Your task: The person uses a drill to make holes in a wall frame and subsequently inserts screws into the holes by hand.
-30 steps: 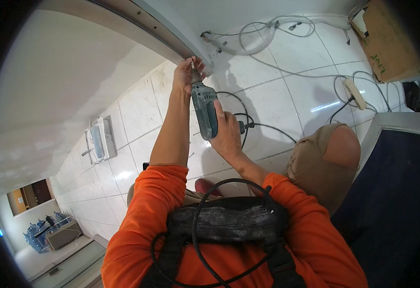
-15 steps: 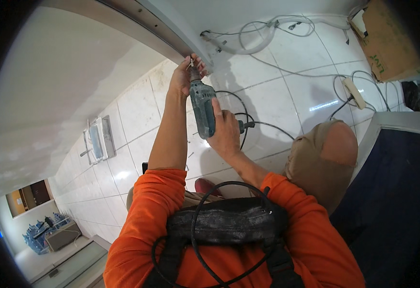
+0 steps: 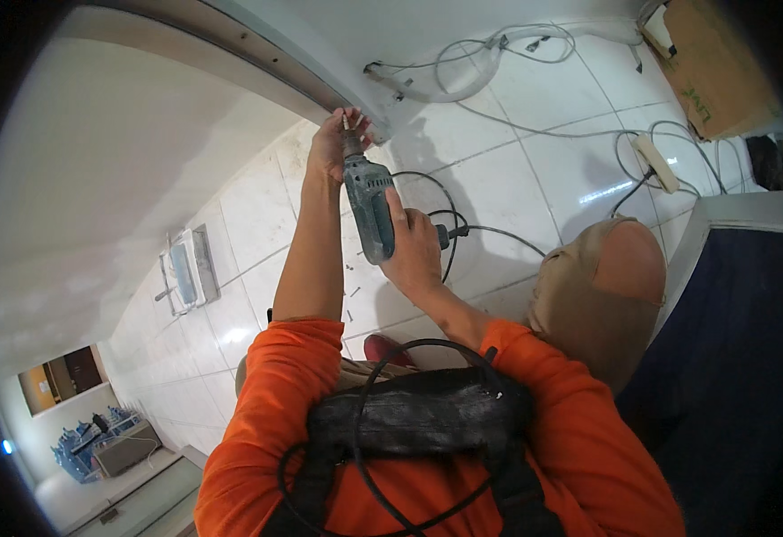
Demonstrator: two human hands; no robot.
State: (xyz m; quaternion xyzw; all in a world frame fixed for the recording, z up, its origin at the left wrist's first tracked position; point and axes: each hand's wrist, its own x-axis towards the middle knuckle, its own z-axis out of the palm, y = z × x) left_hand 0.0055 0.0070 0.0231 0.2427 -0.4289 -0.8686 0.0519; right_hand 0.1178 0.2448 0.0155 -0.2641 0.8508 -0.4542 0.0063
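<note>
A dark green corded power drill (image 3: 370, 208) is in my right hand (image 3: 414, 255), which grips its handle with a finger stretched along the body. Its nose points away from me, toward the foot of a metal door frame. My left hand (image 3: 327, 154) curls around the front of the drill, its fingers on both sides of the chuck (image 3: 352, 144). A short pale tip (image 3: 346, 120) sticks out between those fingers. Part of the left palm is hidden behind the drill. The metal frame (image 3: 306, 88) with its dark channel runs just beyond my left fingertips.
Black cord loops on the white tiled floor (image 3: 499, 188) right of the drill. A cream power strip (image 3: 657, 164), grey cables and a cardboard box (image 3: 718, 76) are at the far right. Left lies a plastering tool (image 3: 187, 268). Several screws are scattered near my shoe (image 3: 388, 349).
The drill and both hands have shifted slightly left in the picture. My view has moved a little too. Both hands keep about the same hold on the drill.
</note>
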